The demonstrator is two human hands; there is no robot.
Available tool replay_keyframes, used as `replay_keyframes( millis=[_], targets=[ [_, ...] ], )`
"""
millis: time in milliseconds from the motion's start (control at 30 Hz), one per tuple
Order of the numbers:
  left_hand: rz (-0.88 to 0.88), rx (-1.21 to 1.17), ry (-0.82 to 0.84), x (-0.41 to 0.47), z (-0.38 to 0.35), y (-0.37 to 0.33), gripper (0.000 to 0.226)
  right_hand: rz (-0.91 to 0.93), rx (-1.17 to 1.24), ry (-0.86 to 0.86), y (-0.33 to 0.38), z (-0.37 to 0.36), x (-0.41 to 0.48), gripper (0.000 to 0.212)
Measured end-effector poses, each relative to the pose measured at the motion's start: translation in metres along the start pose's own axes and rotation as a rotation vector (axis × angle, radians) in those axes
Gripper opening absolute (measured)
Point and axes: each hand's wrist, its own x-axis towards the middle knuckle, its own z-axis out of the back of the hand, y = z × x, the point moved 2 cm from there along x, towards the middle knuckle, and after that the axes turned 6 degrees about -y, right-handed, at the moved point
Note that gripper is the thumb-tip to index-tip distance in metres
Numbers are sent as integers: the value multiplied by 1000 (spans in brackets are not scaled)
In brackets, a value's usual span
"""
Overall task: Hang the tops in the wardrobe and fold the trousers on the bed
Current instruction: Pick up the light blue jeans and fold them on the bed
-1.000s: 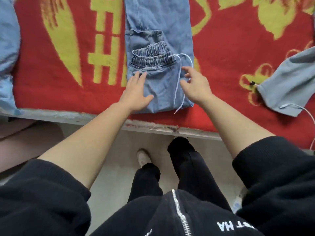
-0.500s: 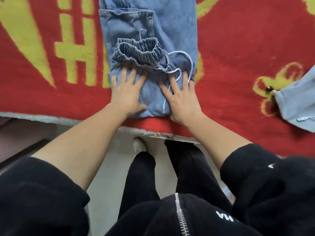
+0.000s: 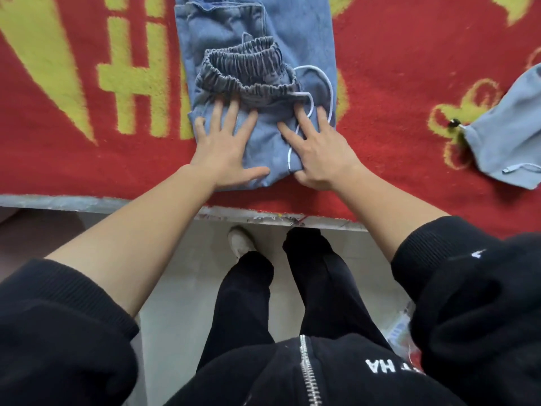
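— Where are the trousers found?
— The folded denim trousers (image 3: 298, 33) are laid on the bed's red and yellow blanket (image 3: 395, 98), under both hands.
— How are the hands held?
— The left hand (image 3: 225, 148) and right hand (image 3: 316, 153) are pressed flat on the denim, fingers straight and spread, nothing gripped. The elastic waistband (image 3: 248, 71) is bunched just beyond the fingertips. The white drawstring (image 3: 331, 96) is looped beyond the right hand. A grey-blue garment (image 3: 509, 136) is seen well to its right.
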Motion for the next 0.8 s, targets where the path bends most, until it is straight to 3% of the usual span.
replay_keyframes(
  millis=[133,200,333,467,567,700,800],
  targets=[
    [-47,89,-44,-53,-16,-10,119,-86,299,-81,11,19,-30,81],
    [-28,42,-105,-68,-11,-12,97,-103,404,-106,18,36,-43,77],
    [109,-187,-135,-88,36,-16,57,-145,422,44,28,68,-65,67],
    [7,-136,32,-113,73,-21,28,-124,362,185,48,92,-105,44],
    [-1,-264,323,-134,77,-23,16,-153,440,350,59,106,-136,13],
    [-38,-463,693,-150,83,-24,37,-262,681,634,59,115,-156,13],
    [5,-567,697,-139,99,-17,34,-271,723,678,46,129,-141,16]
  ],
)
